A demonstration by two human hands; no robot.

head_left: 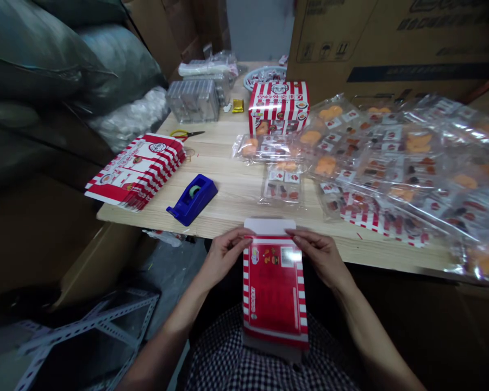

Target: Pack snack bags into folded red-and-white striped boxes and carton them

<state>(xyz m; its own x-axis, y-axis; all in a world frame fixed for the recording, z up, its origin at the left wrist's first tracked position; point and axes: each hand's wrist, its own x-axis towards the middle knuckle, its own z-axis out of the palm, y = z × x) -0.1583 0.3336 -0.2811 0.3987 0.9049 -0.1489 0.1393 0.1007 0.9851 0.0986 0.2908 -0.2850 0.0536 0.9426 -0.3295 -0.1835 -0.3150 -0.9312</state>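
A red and white striped cardboard box (274,293) is held over my lap, just in front of the table's front edge. Its white end flap (269,225) points away from me. My left hand (227,251) pinches the box's far left corner between thumb and fingers. At the far right corner, my right hand (318,251) pinches it the same way. The red printed face, with small food pictures, is turned up toward me. A blue tape dispenser (193,200) with a green roll stands on the table, left of and beyond my left hand.
Stacked flat striped boxes (136,171) lie at the table's left, near yellow-handled scissors (183,134). An assembled striped box (279,106) stands at the back. Clear bags of toy food (391,157) cover the right side. Plastic cases (193,100) sit back left; a large carton (395,49) stands behind.
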